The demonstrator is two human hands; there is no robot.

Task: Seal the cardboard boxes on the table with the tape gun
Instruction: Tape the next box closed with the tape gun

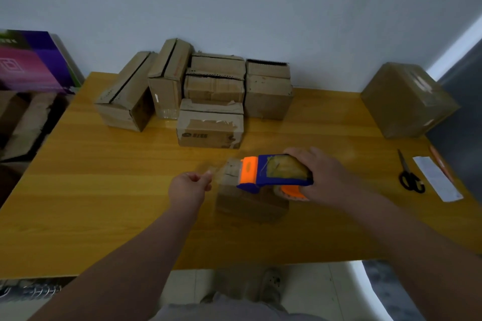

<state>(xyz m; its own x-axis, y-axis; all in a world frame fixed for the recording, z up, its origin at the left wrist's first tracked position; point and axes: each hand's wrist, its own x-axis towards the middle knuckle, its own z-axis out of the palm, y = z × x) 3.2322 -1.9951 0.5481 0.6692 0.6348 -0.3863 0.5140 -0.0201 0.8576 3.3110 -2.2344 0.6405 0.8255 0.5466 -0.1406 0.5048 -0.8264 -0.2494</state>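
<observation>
- Tape gun [276, 173]: blue and orange plastic with a clear roll, held above the middle of the table [104, 190], towards its near edge. Likely light and rigid. Best taken by the rear body, away from the cutter at its orange nose.
- Right hand [323, 177]: fingers wrapped round the rear of the tape gun.
- Left hand [187, 187]: thumb and finger appear to pinch the free end of the tape [219, 172]. The tape is thin, sticky film, apt to fold on itself unless kept taut.
- Small box [250, 206]: on the table directly under the tape gun, blurred. Probably light and liable to slide when pressed.
- Boxes [208, 94]: clustered at the far edge, several with open seams.
- Lone box [409, 101]: far right corner.
- Scissors [410, 177] and paper slip [438, 180]: by the right edge.
</observation>
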